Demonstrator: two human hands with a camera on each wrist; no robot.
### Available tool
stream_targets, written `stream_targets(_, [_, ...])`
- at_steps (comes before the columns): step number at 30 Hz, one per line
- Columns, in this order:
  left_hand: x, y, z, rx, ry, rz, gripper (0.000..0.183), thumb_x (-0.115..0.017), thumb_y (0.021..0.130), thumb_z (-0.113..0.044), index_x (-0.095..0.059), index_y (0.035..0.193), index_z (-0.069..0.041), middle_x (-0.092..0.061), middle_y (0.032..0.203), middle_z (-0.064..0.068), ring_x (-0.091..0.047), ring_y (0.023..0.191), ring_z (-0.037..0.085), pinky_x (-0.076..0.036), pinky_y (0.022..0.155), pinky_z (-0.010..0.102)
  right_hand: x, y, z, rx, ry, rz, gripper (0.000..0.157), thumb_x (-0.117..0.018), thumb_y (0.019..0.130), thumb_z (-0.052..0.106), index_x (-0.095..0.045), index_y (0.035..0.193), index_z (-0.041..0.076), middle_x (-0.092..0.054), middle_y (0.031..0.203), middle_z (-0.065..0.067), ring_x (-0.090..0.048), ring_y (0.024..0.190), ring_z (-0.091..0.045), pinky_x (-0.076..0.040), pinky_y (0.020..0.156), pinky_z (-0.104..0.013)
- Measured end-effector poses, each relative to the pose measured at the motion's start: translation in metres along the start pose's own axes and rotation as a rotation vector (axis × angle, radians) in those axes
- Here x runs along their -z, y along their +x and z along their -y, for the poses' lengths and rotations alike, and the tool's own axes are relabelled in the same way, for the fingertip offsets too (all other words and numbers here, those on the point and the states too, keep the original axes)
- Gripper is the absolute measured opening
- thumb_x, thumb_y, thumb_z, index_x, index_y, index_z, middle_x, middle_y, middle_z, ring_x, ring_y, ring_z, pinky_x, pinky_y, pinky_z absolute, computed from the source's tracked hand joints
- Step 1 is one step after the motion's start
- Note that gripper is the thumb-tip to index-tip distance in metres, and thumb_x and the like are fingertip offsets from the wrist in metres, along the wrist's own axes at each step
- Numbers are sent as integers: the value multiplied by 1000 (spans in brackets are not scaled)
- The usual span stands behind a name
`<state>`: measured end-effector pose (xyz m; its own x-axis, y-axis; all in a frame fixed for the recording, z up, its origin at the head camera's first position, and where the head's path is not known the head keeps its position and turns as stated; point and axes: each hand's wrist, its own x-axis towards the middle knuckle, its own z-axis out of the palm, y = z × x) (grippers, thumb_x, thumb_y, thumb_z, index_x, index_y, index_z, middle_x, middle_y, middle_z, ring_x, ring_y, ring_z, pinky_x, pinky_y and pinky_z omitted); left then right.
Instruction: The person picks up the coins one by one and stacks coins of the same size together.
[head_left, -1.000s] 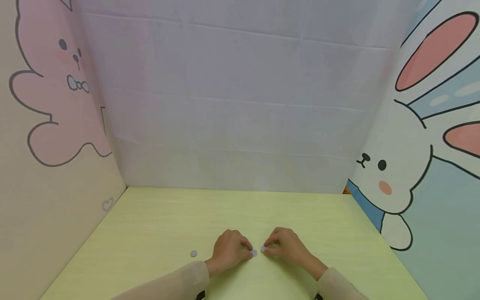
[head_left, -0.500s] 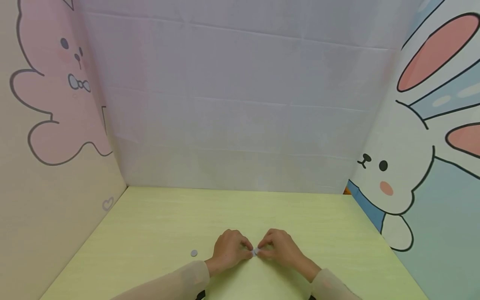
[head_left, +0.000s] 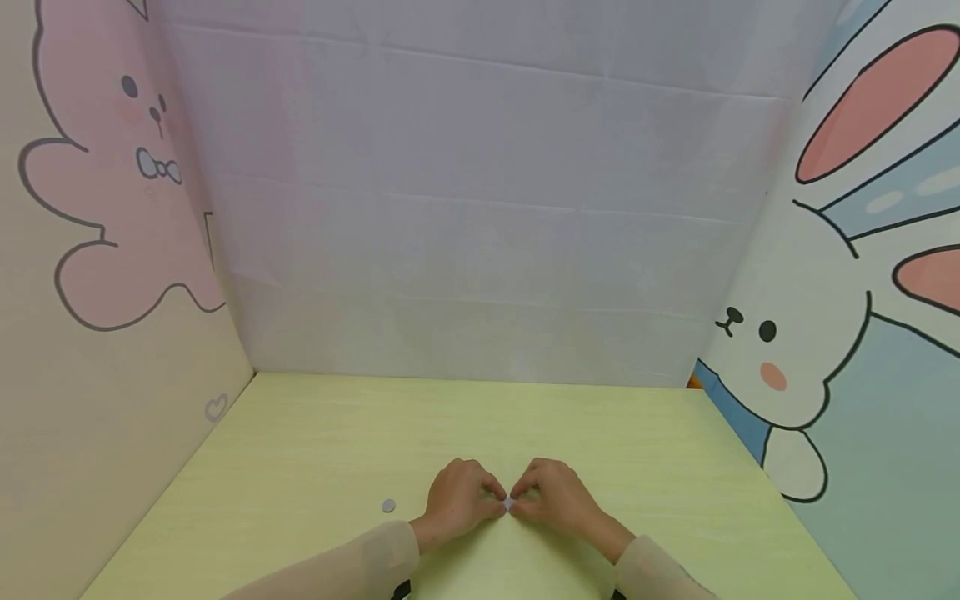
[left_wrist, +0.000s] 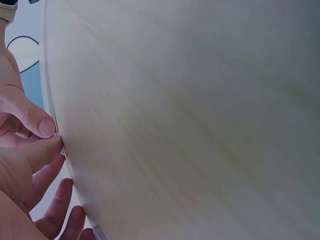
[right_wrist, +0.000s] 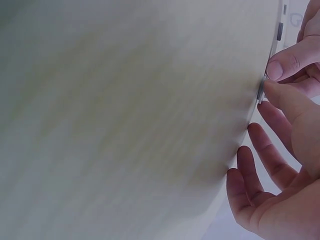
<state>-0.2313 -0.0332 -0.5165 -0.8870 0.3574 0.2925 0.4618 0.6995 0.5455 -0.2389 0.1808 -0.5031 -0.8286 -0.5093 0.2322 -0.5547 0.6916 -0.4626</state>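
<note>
Small flat grey discs that look like coins lie at the front of the yellow table. One grey disc point(head_left: 508, 504) shows between the two hands, at the fingertips. My left hand point(head_left: 459, 500) pinches it from the left with thumb and forefinger. From the right, my right hand point(head_left: 557, 502) pinches at the same spot, the two hands' fingertips nearly touching. The fingers hide most of what they hold, so I cannot tell how the discs there overlap. In the right wrist view, a grey disc edge point(right_wrist: 261, 89) shows beside the right thumb. Another disc point(head_left: 388, 506) lies left of my left hand.
A pale yellow table point(head_left: 337, 433) spreads under the hands. A white cloth wall point(head_left: 465, 208) stands behind it, with printed walls on the left point(head_left: 75, 400) and the right point(head_left: 892, 417).
My right hand has moved left with its disc until it meets the disc at my left fingertips. The left hand has stayed in place. The lone disc lies where it was.
</note>
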Motion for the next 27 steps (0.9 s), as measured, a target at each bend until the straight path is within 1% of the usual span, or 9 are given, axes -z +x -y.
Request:
stream_targets(8, [0, 0, 0, 11, -2, 3, 12, -96, 77, -27, -85, 83, -27, -72, 89, -12, -60, 89, 13, -50, 80, 36, 0, 1, 0, -4, 28, 10, 13, -92, 84, 24, -85, 91, 16, -75, 93, 9, -67, 88, -10, -54, 77, -26])
stream_targets(14, [0, 1, -1, 8, 15, 2, 13, -96, 77, -28, -85, 83, -27, -74, 92, -11, -62, 90, 14, -52, 82, 38, 4, -3, -1, -7, 55, 13, 16, -92, 84, 23, -84, 94, 12, -75, 93, 4, -67, 87, -13, -53, 76, -25])
stream_targets(19, [-1, 1, -1, 15, 18, 5, 12, -96, 77, -28, -85, 83, -28, -73, 91, -12, -61, 90, 14, -51, 81, 37, 8, -7, -2, -21, 78, 23, 16, -92, 84, 21, -84, 94, 11, -74, 95, 3, -67, 88, -16, -55, 77, -26])
stream_targets(23, [0, 1, -1, 21, 13, 10, 12, -96, 77, -28, -85, 83, -27, -73, 91, -11, -61, 89, 13, -51, 80, 35, 7, -8, -3, -29, 73, 25, 15, -92, 84, 21, -84, 93, 12, -73, 96, 5, -66, 89, -15, -55, 79, -28])
stream_targets(27, [0, 0, -2, 19, 12, 11, 12, -96, 77, -28, -86, 83, -27, -75, 93, -10, -62, 89, 14, -51, 80, 36, 4, -7, -4, -42, 56, 25, 13, -91, 85, 22, -84, 93, 14, -72, 96, 6, -64, 89, -12, -53, 78, -27])
